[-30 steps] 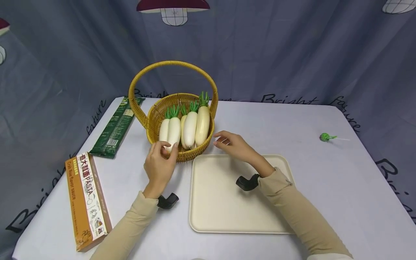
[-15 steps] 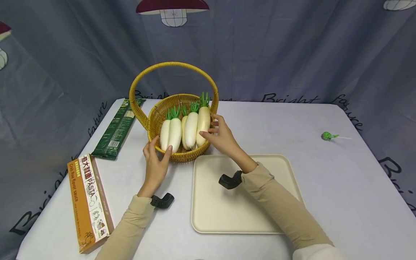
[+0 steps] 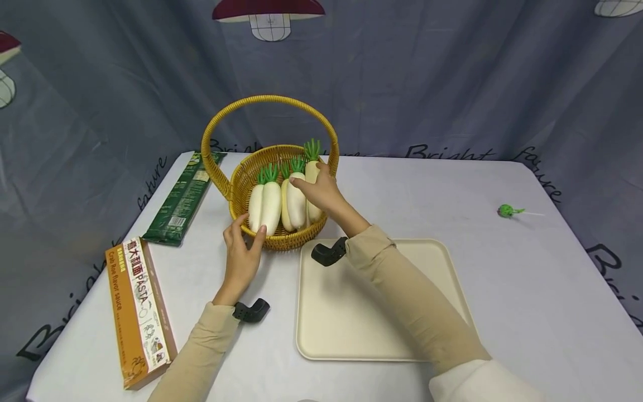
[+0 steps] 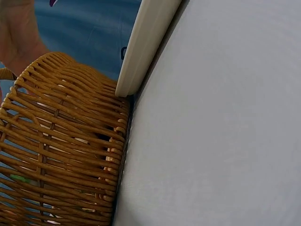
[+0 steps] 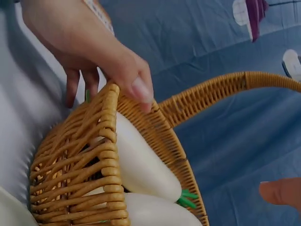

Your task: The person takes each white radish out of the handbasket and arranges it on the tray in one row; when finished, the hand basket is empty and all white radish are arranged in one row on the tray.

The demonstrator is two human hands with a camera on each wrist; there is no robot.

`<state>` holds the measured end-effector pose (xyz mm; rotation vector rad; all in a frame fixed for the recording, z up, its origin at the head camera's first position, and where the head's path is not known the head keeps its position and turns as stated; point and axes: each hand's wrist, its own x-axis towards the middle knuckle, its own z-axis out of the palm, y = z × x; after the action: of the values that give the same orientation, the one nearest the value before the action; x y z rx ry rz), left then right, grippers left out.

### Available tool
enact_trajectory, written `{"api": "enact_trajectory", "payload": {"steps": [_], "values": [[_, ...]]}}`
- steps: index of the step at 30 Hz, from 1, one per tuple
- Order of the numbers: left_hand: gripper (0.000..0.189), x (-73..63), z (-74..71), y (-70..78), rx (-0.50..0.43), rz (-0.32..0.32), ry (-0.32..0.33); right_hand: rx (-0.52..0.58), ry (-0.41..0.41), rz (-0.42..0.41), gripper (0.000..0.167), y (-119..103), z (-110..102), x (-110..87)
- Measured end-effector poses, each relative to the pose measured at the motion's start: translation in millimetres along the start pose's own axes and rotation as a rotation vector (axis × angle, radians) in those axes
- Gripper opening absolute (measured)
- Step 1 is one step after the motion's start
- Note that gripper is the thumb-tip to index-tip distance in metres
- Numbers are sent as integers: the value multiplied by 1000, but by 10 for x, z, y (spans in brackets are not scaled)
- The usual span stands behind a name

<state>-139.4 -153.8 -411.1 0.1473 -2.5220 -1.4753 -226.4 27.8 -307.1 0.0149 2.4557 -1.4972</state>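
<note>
A wicker basket [image 3: 281, 243] with a tall handle holds several white radishes [image 3: 272, 204] with green tops. My left hand [image 3: 241, 262] holds the basket's front-left rim; in the right wrist view its thumb [image 5: 141, 92] lies over the rim and its fingers hang outside. My right hand [image 3: 321, 190] reaches over the basket's right side. It grips the rightmost, yellowish radish [image 3: 311, 172], with the thumb on the left over the neighbouring radish and the fingers on the far side. In the left wrist view the basket wall [image 4: 61, 141] fills the left side.
A cream tray [image 3: 361, 346] lies in front of the basket, under my right forearm. To the left are an orange pasta box [image 3: 138, 312] and a green packet [image 3: 181, 201]. A green lollipop [image 3: 506, 210] lies far right. A grey curtain [image 3: 427, 84] hangs behind the table.
My right hand has moved left and up from beside the basket onto the rightmost radish, whose top has shifted slightly left. My left hand has opened out and settled at the basket's rim.
</note>
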Motion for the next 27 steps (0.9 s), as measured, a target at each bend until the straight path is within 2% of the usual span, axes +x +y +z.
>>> {"api": "enact_trajectory", "payload": {"steps": [4, 15, 22, 27], "values": [[60, 2, 0, -3, 4, 2, -2, 13, -16, 49, 85, -22, 12, 50], [61, 17, -26, -17, -3, 22, 17, 62, -26, 87, 81, -15, -4, 152], [61, 4, 6, -16, -6, 12, 5, 26, -32, 10, 79, 111, 26, 169], [60, -7, 17, -14, -1, 16, 2, 25, -47, -48, 70, 180, 25, 153]]}}
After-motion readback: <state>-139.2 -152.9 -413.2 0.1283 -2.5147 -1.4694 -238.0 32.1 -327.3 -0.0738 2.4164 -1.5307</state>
